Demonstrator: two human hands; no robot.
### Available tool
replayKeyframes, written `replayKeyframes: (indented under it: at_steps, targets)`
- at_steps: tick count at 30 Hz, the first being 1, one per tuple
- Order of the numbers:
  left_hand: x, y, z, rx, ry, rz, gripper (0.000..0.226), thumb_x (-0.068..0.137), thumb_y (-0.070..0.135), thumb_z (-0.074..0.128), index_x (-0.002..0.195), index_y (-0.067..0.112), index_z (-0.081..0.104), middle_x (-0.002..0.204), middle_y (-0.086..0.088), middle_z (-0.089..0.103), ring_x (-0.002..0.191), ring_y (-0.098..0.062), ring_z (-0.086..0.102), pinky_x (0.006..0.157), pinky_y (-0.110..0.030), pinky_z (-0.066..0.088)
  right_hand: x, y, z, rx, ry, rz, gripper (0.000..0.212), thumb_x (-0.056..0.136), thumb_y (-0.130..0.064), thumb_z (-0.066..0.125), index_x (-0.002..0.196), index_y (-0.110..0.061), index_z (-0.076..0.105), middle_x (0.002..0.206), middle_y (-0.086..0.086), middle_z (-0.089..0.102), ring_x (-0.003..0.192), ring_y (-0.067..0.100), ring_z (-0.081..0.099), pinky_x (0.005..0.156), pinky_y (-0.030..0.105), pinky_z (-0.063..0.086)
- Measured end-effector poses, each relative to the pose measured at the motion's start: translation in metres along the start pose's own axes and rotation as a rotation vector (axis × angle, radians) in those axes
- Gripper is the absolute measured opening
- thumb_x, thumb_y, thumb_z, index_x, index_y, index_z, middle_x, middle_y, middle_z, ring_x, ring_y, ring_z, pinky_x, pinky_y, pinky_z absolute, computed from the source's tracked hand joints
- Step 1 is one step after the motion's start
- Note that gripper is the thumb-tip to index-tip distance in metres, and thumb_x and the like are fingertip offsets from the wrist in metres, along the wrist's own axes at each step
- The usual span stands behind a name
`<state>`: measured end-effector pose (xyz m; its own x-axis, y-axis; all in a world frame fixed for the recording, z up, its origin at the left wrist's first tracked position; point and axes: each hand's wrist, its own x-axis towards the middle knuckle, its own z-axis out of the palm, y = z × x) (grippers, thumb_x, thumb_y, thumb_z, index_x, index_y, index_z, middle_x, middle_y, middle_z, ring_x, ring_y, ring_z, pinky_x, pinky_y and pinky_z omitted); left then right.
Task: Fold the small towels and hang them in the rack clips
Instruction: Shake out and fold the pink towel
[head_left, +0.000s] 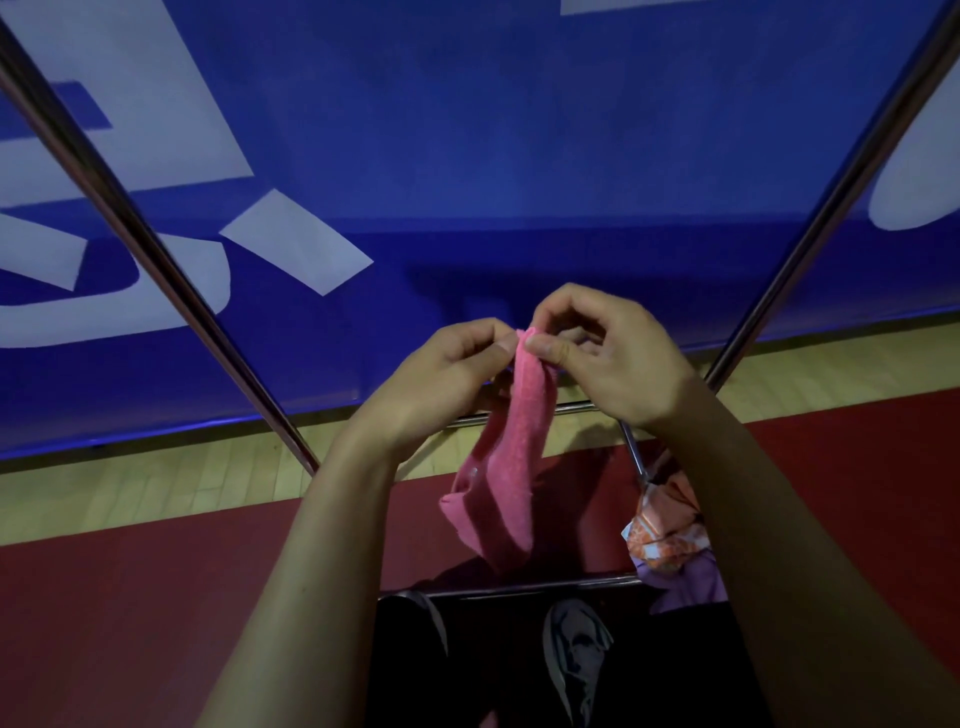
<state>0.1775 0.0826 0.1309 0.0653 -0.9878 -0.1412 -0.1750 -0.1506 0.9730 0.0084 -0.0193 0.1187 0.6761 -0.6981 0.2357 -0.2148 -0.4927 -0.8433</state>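
A small pink towel (506, 467) hangs down in front of me, folded lengthwise. My left hand (447, 379) pinches its top edge from the left between thumb and fingers. My right hand (608, 353) pinches the same top edge from the right, thumb pressed on the cloth. Both hands meet at the towel's upper tip. Below right, an orange-and-white patterned towel (665, 530) hangs from a metal rack bar (635, 452). No clip is plainly visible.
Two slanted metal rack poles (156, 260) (831, 208) frame the view. A horizontal rack bar (519, 587) runs low, with a purple cloth (691, 582) at its right. A blue banner (467, 156) stands behind; red floor and my shoes lie below.
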Motion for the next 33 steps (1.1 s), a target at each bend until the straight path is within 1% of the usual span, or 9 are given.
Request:
replayKeyframes:
  at_steps: [5,7,10,14,17,19,23,27,33]
  targets:
    - [0.004,-0.002,0.005,0.06,0.066,0.051,0.034,0.111,0.023,0.047,0.105,-0.008,0.06,0.104,-0.029,0.067,0.091,-0.027,0.068,0.095,-0.048,0.057,0.0,0.004,0.001,-0.008,-0.008,0.012,0.006,0.093,-0.024,0.072,0.09,-0.028,0.068,0.083,-0.01,0.07,0.075,0.017,0.067,0.072,0.032,0.055]
    - [0.004,-0.002,0.006,0.082,0.076,0.085,0.034,0.111,0.023,0.047,0.106,-0.008,0.059,0.106,-0.029,0.067,0.094,-0.031,0.07,0.093,-0.041,0.06,0.001,0.005,0.0,-0.003,0.005,0.027,0.005,0.092,-0.026,0.072,0.09,-0.028,0.068,0.082,-0.011,0.07,0.073,0.013,0.067,0.071,0.031,0.055]
    - [0.003,-0.002,0.005,0.171,0.103,0.156,0.03,0.11,0.022,0.049,0.104,-0.005,0.061,0.1,-0.021,0.068,0.093,-0.025,0.07,0.085,-0.027,0.06,0.001,0.002,-0.003,-0.01,-0.001,0.02,0.007,0.091,-0.029,0.074,0.089,-0.029,0.067,0.086,-0.009,0.07,0.078,0.011,0.068,0.077,0.039,0.059]
    - [0.005,-0.005,0.004,0.256,0.113,0.207,0.027,0.109,0.026,0.052,0.101,0.004,0.065,0.095,-0.013,0.071,0.095,-0.03,0.069,0.091,-0.046,0.057,0.0,0.002,-0.006,0.013,-0.026,0.023,0.008,0.092,-0.029,0.073,0.092,-0.025,0.066,0.095,-0.005,0.072,0.094,0.012,0.071,0.086,0.043,0.06]
    - [0.004,-0.004,0.004,0.224,0.106,0.212,0.02,0.109,0.023,0.054,0.105,0.006,0.066,0.097,-0.014,0.071,0.096,-0.033,0.068,0.092,-0.05,0.057,0.0,0.004,-0.006,0.06,-0.011,0.049,0.009,0.093,-0.026,0.072,0.095,-0.023,0.064,0.102,-0.005,0.072,0.099,0.012,0.071,0.09,0.043,0.06]
    - [0.003,-0.005,0.006,0.19,0.07,0.211,0.015,0.105,0.025,0.063,0.109,0.011,0.067,0.099,-0.011,0.072,0.098,-0.032,0.069,0.092,-0.049,0.06,-0.001,0.003,-0.004,0.034,0.007,0.041,0.012,0.093,-0.022,0.072,0.095,-0.02,0.06,0.095,-0.007,0.071,0.096,0.008,0.07,0.091,0.038,0.059]
    - [0.003,-0.006,0.007,0.253,0.063,0.231,0.021,0.093,0.027,0.079,0.108,0.017,0.068,0.095,-0.002,0.074,0.091,-0.024,0.071,0.082,-0.038,0.06,-0.003,0.0,-0.003,-0.106,0.073,0.005,0.02,0.086,-0.03,0.079,0.089,-0.022,0.061,0.084,-0.011,0.07,0.084,0.003,0.067,0.078,0.023,0.055]
    - [0.004,-0.004,0.007,0.257,0.101,0.254,0.017,0.099,0.033,0.071,0.103,0.017,0.069,0.09,-0.005,0.072,0.081,-0.017,0.066,0.078,-0.037,0.056,-0.004,0.001,0.0,-0.066,0.097,0.026,0.023,0.087,-0.031,0.079,0.099,-0.024,0.06,0.079,-0.009,0.071,0.075,0.006,0.068,0.07,0.022,0.053]
    - [0.006,-0.004,0.009,0.274,0.183,0.275,0.021,0.104,0.032,0.064,0.095,0.013,0.066,0.086,-0.01,0.07,0.085,-0.033,0.065,0.083,-0.051,0.055,0.001,0.003,0.004,-0.119,0.096,0.004,0.011,0.089,-0.027,0.079,0.09,-0.027,0.068,0.077,-0.012,0.069,0.073,0.002,0.066,0.067,0.014,0.049]
